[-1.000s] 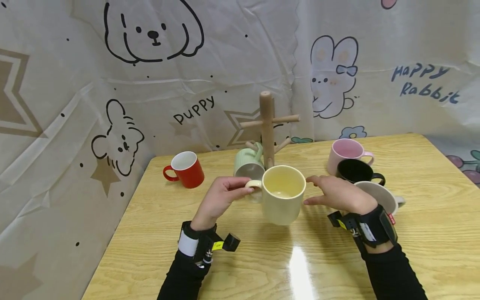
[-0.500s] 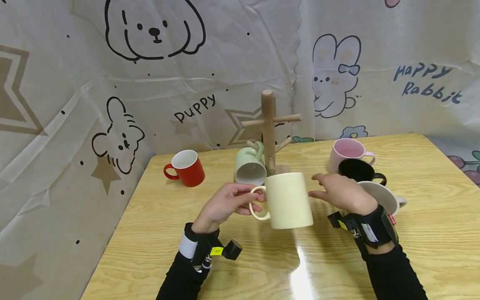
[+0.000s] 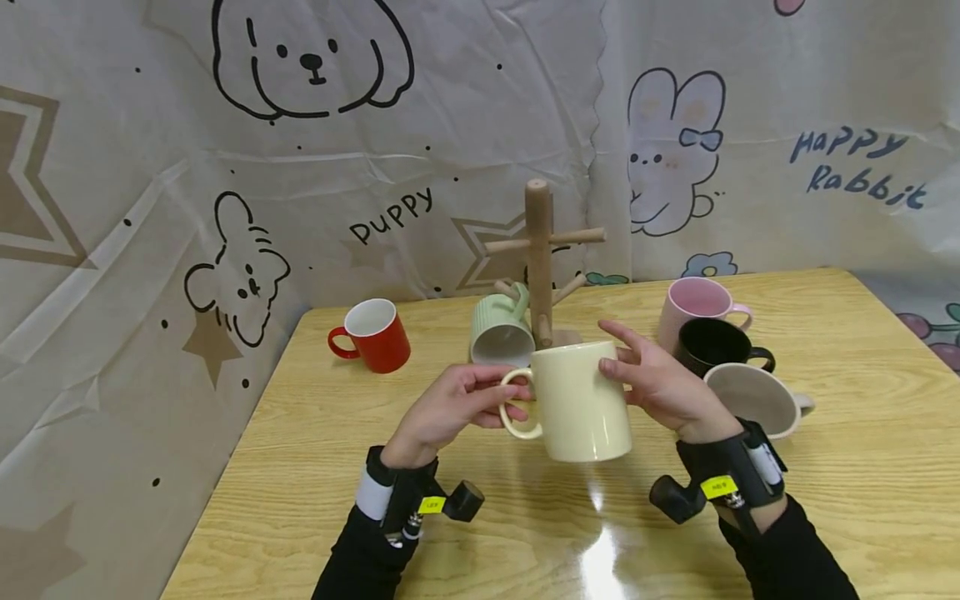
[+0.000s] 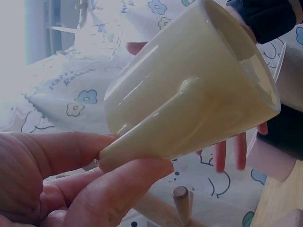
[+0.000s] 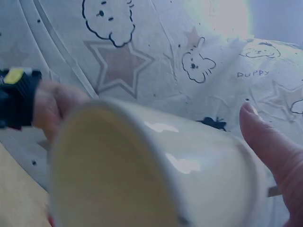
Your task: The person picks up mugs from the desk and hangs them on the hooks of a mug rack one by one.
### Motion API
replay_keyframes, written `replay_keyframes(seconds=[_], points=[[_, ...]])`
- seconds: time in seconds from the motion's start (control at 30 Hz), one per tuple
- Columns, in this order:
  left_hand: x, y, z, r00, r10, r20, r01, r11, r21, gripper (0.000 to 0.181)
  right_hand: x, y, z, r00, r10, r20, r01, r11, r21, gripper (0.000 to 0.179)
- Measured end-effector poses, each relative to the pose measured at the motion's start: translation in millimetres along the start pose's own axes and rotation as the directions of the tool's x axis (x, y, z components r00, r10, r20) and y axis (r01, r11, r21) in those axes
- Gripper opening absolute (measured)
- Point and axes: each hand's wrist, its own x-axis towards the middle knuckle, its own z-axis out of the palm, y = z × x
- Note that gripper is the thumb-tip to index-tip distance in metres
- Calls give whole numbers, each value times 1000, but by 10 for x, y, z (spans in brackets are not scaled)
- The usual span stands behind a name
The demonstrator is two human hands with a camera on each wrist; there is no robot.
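In the head view, a pale yellow mug is held above the table, its mouth tilted away from me. My left hand pinches its handle between thumb and fingers; the left wrist view shows this handle close up. My right hand is at the mug's right side, fingers spread. Its thumb looks apart from the mug in the right wrist view, and its fingers extend beyond the mug in the left wrist view. Behind stands a wooden mug tree, with a mint green mug on a low peg.
A red mug stands at the back left of the wooden table. On the right, a pink mug, a black mug and a beige mug stand close together. A printed cloth hangs behind.
The yellow mug has tipped so its mouth, first facing me, now points away. My right hand has turned and moved left onto the mug's side. My left hand keeps the handle.
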Motion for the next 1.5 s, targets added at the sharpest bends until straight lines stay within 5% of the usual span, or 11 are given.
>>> replay_keyframes(seconds=[0.2, 0.37, 0.63, 0.87, 1.03, 1.13, 1.5], points=[[14, 15, 20, 1000, -4, 1, 4, 1000, 9, 40, 42, 49, 158, 999, 15, 36, -19, 994, 112, 83], [33, -4, 20, 1000, -12, -2, 12, 999, 39, 40, 60, 81, 235, 999, 30, -36, -27, 997, 73, 63], [18, 19, 19, 998, 21, -58, -11, 987, 163, 36, 66, 84, 327, 993, 45, -109, -41, 998, 40, 60], [-212, 193, -166, 969, 116, -218, -36, 940, 340, 47, 14, 112, 483, 982, 14, -186, 11, 991, 134, 61], [-458, 307, -408, 932, 191, -309, -75, 934, 350, 48, -34, 300, 654, 924, -41, -381, 172, 933, 317, 43], [-584, 357, -487, 922, 196, -333, -72, 933, 352, 47, -16, 463, 727, 879, -118, -463, 306, 882, 357, 40], [-795, 440, -452, 895, 251, -368, -97, 916, 389, 41, 276, 718, 582, 766, -209, -608, 497, 793, 354, 38]])
